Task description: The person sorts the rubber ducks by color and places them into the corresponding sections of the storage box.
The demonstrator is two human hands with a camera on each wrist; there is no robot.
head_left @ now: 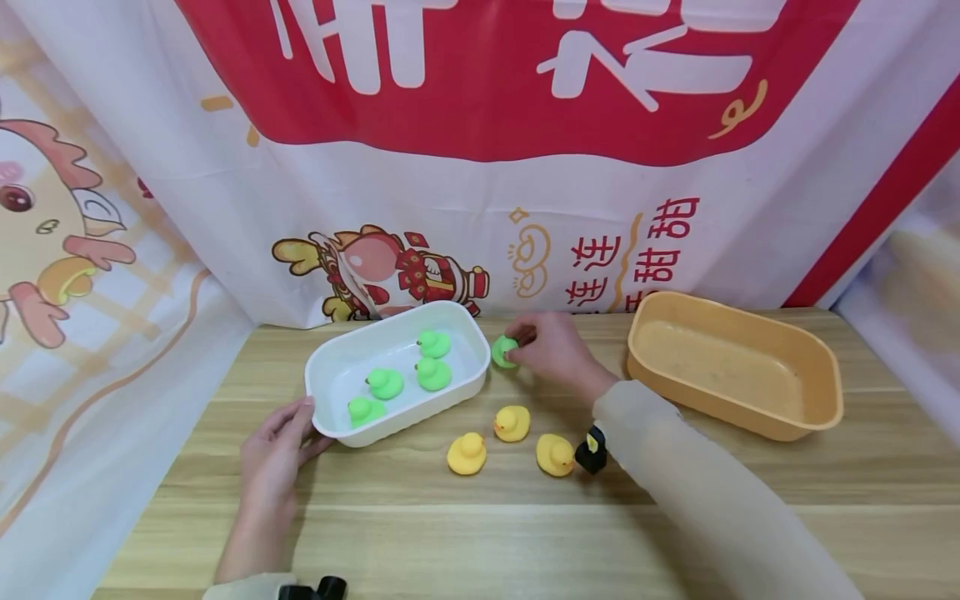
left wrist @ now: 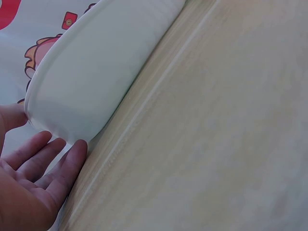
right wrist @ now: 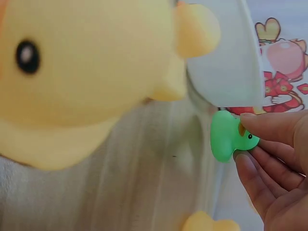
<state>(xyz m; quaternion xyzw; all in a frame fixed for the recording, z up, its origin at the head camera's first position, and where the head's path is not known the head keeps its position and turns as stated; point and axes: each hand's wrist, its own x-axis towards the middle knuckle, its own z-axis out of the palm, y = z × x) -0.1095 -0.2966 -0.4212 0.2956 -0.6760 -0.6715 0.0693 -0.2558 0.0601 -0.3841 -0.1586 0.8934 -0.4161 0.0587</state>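
In the head view, my right hand [head_left: 555,350] pinches a green rubber duck [head_left: 504,351] just right of the white tub [head_left: 330,429]. The right wrist view shows thumb and fingers around the duck's head [right wrist: 249,139]. My left hand [head_left: 276,450] holds the tub's left end, thumb at the rim and fingers low against the outer wall [left wrist: 82,91]. Several green ducks [head_left: 385,383] sit inside the tub. On the table in front lie three yellow ducks, one at left [head_left: 467,454], one in the middle [head_left: 512,423] and one at right [head_left: 555,455].
An orange-tan tub [head_left: 735,408] stands at the right on the wooden table [head_left: 465,542], with no ducks visible in it. A printed cloth [head_left: 420,192] hangs behind the table. In the right wrist view, a yellow duck [right wrist: 96,62] looms close to the camera.
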